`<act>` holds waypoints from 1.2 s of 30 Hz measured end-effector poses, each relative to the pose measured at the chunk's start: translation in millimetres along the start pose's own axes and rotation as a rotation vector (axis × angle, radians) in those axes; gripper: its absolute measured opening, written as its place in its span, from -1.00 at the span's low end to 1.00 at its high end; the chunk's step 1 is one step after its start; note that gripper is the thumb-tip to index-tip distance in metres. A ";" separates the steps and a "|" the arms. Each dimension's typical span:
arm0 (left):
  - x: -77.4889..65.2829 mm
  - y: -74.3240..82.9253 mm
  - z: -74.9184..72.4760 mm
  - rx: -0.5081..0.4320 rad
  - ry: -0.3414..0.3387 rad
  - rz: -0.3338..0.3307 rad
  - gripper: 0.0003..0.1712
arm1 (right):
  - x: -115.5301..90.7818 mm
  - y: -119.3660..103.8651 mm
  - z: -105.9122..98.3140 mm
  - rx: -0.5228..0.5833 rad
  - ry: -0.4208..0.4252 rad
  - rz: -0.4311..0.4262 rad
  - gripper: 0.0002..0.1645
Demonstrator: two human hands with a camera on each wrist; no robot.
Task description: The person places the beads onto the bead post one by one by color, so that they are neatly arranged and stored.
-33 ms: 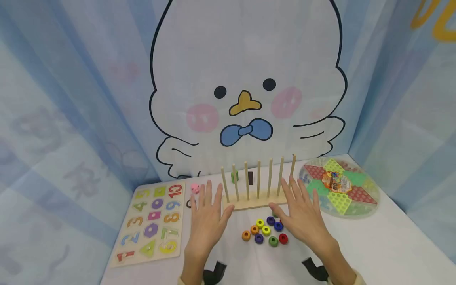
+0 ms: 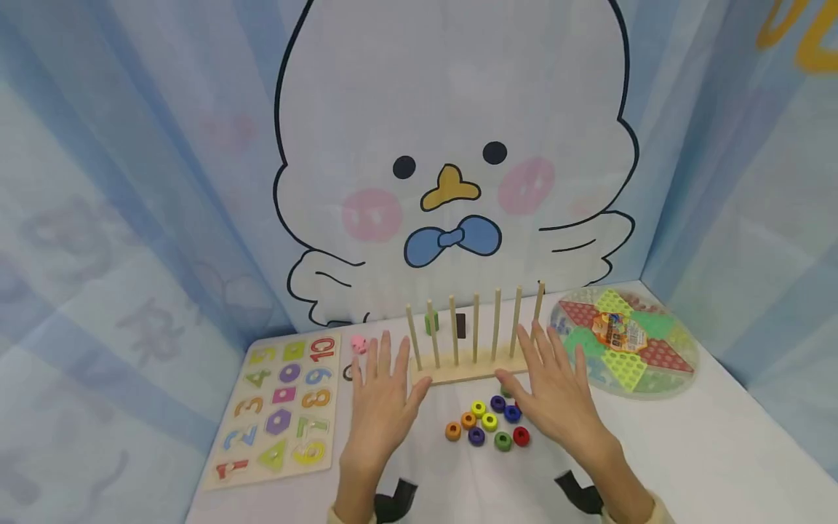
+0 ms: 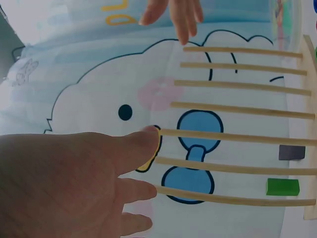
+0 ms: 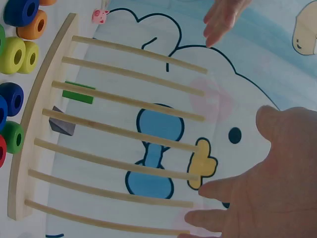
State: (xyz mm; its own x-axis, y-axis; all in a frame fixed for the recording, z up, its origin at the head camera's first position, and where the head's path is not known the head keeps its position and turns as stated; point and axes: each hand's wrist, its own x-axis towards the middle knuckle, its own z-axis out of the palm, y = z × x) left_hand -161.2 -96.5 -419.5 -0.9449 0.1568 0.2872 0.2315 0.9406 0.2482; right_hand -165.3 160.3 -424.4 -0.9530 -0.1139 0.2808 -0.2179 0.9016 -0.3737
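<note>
My left hand (image 2: 380, 411) is held in the air with straight, spread fingers, left of a wooden peg stand (image 2: 468, 374). At the stand's right end my right hand (image 2: 559, 400) is raised the same way, palm down and holding nothing. Several thin upright pegs rise from the stand's base, all bare. Between the hands, in front of the stand, lie loose beads with holes, such as a yellow bead (image 2: 489, 421), a green bead (image 2: 503, 441) and an orange bead (image 2: 453, 431). The right hand partly hides some beads. In the left wrist view, the thumb (image 3: 141, 146) appears near the peg tips.
A wooden number puzzle board (image 2: 262, 444) lies at the left. On the right is a round board with coloured triangles (image 2: 622, 346). Behind the stand are a green block (image 2: 431, 323) and a dark block (image 2: 461, 326). A small pink pig figure (image 2: 358, 344) stands near the puzzle.
</note>
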 end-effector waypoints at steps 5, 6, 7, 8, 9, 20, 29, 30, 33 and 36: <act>1.7 -8.7 6.4 -0.019 -0.028 -0.051 -0.18 | -1.2 10.9 0.1 0.155 0.071 0.019 -0.17; 4.9 -12.6 10.2 -0.034 -0.037 -0.072 -0.18 | -0.6 16.0 0.7 0.208 0.075 0.035 -0.22; 11.3 -17.2 16.1 -0.053 -0.046 -0.092 -0.19 | 2.1 22.8 1.9 0.253 0.072 0.052 -0.26; 18.1 -22.2 23.4 -0.087 -0.059 -0.116 -0.20 | 4.3 30.2 4.0 0.301 0.059 0.076 -0.30; 24.8 -27.8 32.5 -0.128 -0.072 -0.139 -0.22 | 5.9 38.0 6.9 0.347 0.030 0.106 -0.34; 54.9 -71.4 134.9 -0.376 -0.201 -0.231 0.00 | -17.9 106.0 67.3 0.693 -0.417 0.365 -0.42; 69.3 -80.0 142.2 -0.307 -0.183 -0.153 -0.08 | -11.7 105.4 78.7 0.516 -0.320 0.253 -0.51; 68.0 -80.3 143.0 -0.304 -0.183 -0.155 -0.09 | -12.5 103.6 78.5 0.498 -0.312 0.251 -0.51; 62.8 -80.9 146.6 -0.300 -0.186 -0.148 -0.10 | -13.9 92.4 73.2 0.455 -0.256 0.241 -0.49; 58.7 -81.2 148.4 -0.300 -0.187 -0.137 -0.11 | -3.3 64.2 57.4 0.457 -0.162 0.205 -0.51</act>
State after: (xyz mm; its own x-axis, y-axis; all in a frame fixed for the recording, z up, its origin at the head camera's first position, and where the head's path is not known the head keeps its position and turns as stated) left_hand -269.7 -119.0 -560.0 -0.9913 0.1141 0.0661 0.1317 0.8307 0.5408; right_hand -188.3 194.6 -500.1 -0.9982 -0.0499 0.0340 -0.0581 0.6421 -0.7644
